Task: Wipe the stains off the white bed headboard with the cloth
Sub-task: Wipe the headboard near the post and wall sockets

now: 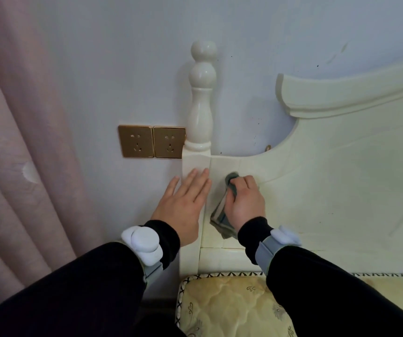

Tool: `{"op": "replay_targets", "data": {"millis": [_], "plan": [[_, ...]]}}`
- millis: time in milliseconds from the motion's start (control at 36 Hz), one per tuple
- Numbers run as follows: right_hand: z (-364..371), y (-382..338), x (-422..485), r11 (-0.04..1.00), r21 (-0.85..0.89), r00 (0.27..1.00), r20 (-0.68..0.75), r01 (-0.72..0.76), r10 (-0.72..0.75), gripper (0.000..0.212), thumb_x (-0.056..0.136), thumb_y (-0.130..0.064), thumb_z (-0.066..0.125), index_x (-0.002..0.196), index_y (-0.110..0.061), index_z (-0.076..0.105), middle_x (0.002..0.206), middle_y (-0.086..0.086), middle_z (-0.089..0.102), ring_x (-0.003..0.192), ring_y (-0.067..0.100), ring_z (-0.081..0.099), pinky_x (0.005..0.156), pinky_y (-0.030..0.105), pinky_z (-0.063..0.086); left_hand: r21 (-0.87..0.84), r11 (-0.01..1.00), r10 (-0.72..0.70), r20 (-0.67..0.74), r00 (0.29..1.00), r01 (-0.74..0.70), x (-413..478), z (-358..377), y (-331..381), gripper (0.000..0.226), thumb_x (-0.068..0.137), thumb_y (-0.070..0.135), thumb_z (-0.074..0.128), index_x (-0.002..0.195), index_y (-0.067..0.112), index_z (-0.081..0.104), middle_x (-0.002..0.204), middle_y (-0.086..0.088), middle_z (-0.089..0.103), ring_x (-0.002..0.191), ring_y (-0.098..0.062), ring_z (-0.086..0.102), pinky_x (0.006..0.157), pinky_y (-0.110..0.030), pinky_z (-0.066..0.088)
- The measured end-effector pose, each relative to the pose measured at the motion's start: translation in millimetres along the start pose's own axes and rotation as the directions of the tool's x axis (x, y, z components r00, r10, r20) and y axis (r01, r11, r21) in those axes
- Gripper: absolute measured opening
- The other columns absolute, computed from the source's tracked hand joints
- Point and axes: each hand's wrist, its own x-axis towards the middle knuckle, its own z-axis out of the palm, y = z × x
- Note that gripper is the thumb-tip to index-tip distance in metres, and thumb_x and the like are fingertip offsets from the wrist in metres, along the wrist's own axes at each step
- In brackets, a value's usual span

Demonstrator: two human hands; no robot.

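white-painted wood makes up the headboard (341, 190), standing against a pale wall, with a pink curtain (13, 142) hanging at the left. a yellow quilted mattress (232, 305) sits below it. the turned corner post (200, 105) rises beside two gold sockets (152, 141). the left hand (183, 205) lies flat, fingers straight, on the post's square base. the right hand (244, 203) curls around a grey cloth (220, 218), pressing it to the panel just right of the post.
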Motion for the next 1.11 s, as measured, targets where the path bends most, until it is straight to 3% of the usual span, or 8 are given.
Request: {"op": "replay_targets", "data": {"millis": [167,222,306,472,611,778,972,1111], "plan": [[-6.5,-5.7,-13.8,0.996,0.083,0.999,-0.032,0.03,-0.027,0.019,0.089,-0.013,0.063,0.107,-0.01,0.064,0.101,0.006,0.059,0.082,0.027,0.058,0.067,0.033,0.05,0.035,0.999,0.034,-0.066,0.997,-0.032,5.4,-0.9,1.6,0.092,0.084,0.022,0.046,0.161,0.014,-0.005,0.167,-0.003,-0.02,0.154,-0.023,-0.018,0.124,-0.052,0.0],[-3.5,-3.8,-26.7,0.993,0.115,1.0,-0.006,-0.028,0.028,0.021,0.089,-0.013,0.063,0.109,-0.01,0.064,0.102,0.006,0.06,0.083,0.026,0.059,0.069,0.028,0.046,0.001,0.998,0.07,-0.119,0.99,-0.07,0.8,-0.6,0.7,0.084,0.079,0.02,0.046,0.159,0.01,0.022,0.167,-0.01,0.015,0.154,-0.028,0.012,0.121,-0.051,0.02],[0.1,-7.1,-45.6,0.99,0.136,0.998,0.053,-0.043,0.037,0.021,0.089,-0.015,0.063,0.109,-0.01,0.064,0.101,0.005,0.061,0.082,0.025,0.059,0.069,0.024,0.041,-0.136,0.99,0.007,-0.107,0.994,-0.021,-7.2,6.1,5.4,0.054,0.08,0.017,0.045,0.132,0.015,0.06,0.122,-0.003,0.061,0.113,-0.029,0.057,0.096,-0.041,0.042],[4.8,-12.2,-61.4,0.977,0.135,0.975,0.168,-0.167,0.144,0.023,0.087,-0.021,0.067,0.107,-0.011,0.061,0.103,0.004,0.054,0.085,0.025,0.058,0.07,0.027,0.044,-0.374,0.89,-0.193,0.208,0.959,0.26,-16.0,13.2,22.9,0.036,0.093,0.025,0.046,0.124,0.029,0.065,0.114,0.004,0.069,0.103,-0.022,0.062,0.083,-0.032,0.051],[0.9,-10.5,-70.2,0.982,0.121,0.957,0.271,-0.143,0.106,0.024,0.085,-0.019,0.07,0.107,-0.011,0.065,0.1,0.001,0.042,0.079,0.026,0.056,0.071,0.034,0.05,-0.383,0.902,-0.15,0.149,0.977,0.197,-19.3,21.7,28.6,0.037,0.093,0.025,0.05,0.129,0.03,0.059,0.114,0.006,0.062,0.103,-0.021,0.059,0.082,-0.034,0.048],[-4.6,-14.8,-66.3,0.988,0.131,0.931,0.363,-0.083,0.031,0.025,0.085,-0.012,0.064,0.109,-0.01,0.057,0.105,0.005,0.051,0.085,0.026,0.056,0.073,0.035,0.047,-0.012,0.989,0.141,-0.19,0.972,-0.146,-15.6,23.8,24.3,0.025,0.084,0.029,0.061,0.107,0.019,0.066,0.104,0.004,0.064,0.092,-0.026,0.054,0.077,-0.04,0.037],[-12.8,-14.1,-79.5,0.978,0.149,0.91,0.408,-0.144,0.072,0.046,0.083,-0.005,0.064,0.125,-0.01,0.046,0.117,0.007,0.049,0.091,0.026,0.058,0.077,0.033,0.049,0.097,0.978,0.193,-0.074,0.978,-0.186,-18.1,18.3,37.7,0.023,0.083,0.022,0.063,0.106,0.018,0.061,0.083,0.003,0.066,0.087,-0.025,0.052,0.075,-0.039,0.035],[-29.5,-16.7,-77.5,0.973,0.191,0.919,0.391,-0.129,0.045,0.059,0.083,-0.004,0.062,0.137,-0.014,0.04,0.121,0.006,0.05,0.096,0.022,0.057,0.085,0.033,0.049,0.115,0.982,0.153,0.01,0.988,-0.153,-14.1,7.4,42.7,0.014,0.092,0.023,0.051,0.102,0.022,0.061,0.088,0.005,0.066,0.094,-0.024,0.049,0.078,-0.039,0.029]]}}
